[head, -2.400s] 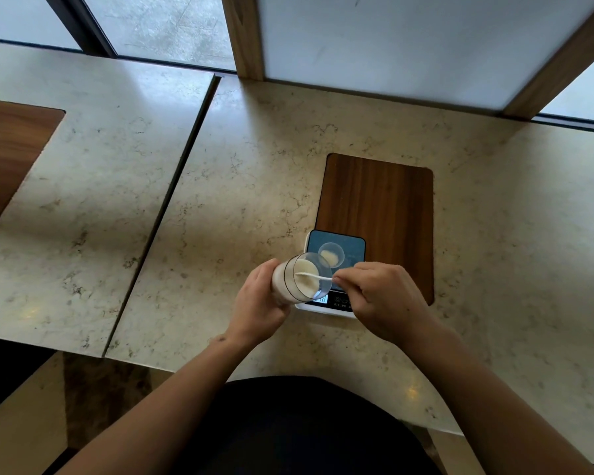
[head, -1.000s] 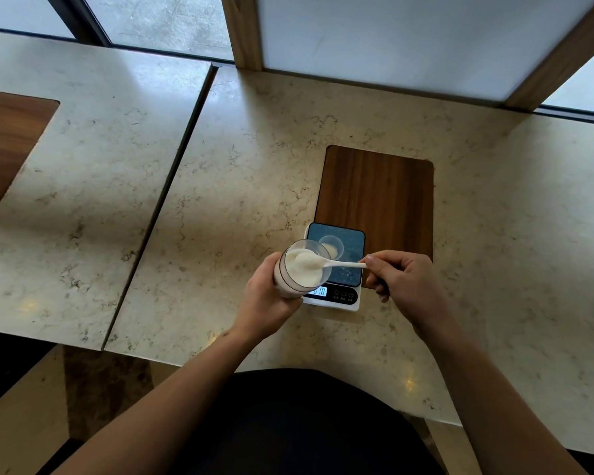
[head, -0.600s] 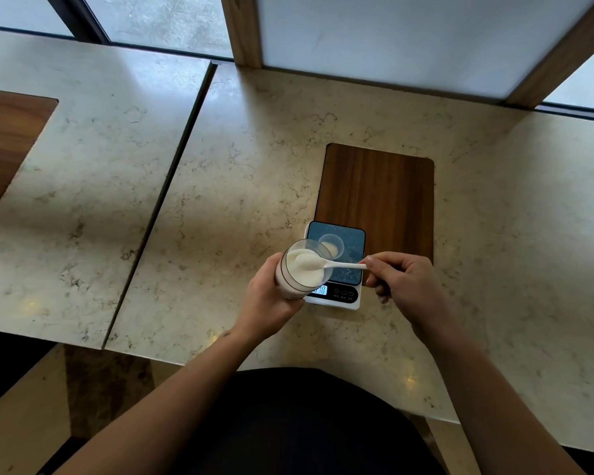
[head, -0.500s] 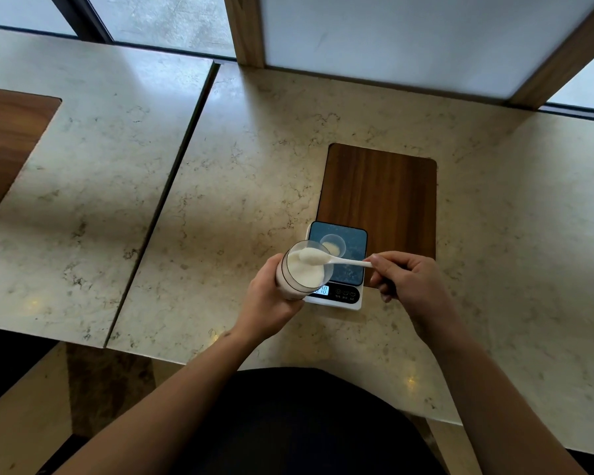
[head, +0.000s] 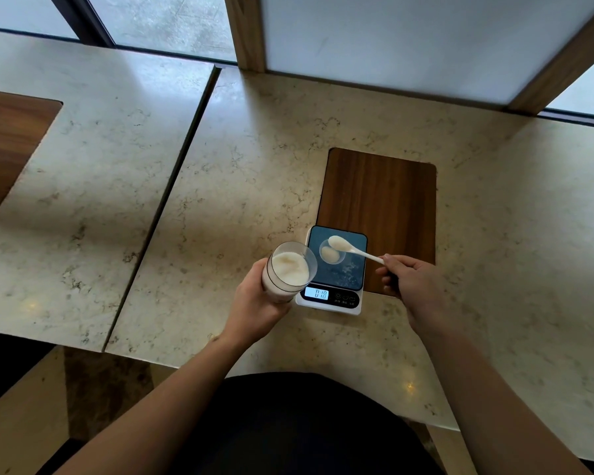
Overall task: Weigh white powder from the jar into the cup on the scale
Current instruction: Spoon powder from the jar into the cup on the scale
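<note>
White powder (head: 288, 269), white spoon (head: 352, 249), veined beige marble counter (head: 254, 173).

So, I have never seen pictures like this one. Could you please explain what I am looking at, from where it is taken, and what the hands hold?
There is no robot here. The picture comes from one camera worn on a person's head, looking down at their bare hands. The left hand holds a clear jar of white powder, tilted. The right hand holds a small white plastic spoon, heaped with powder, above a small clear cup. The cup stands on a white digital kitchen scale with a dark platform, its display lit. The scale sits on a beige marble-look counter, partly over a brown wooden inlay.
</note>
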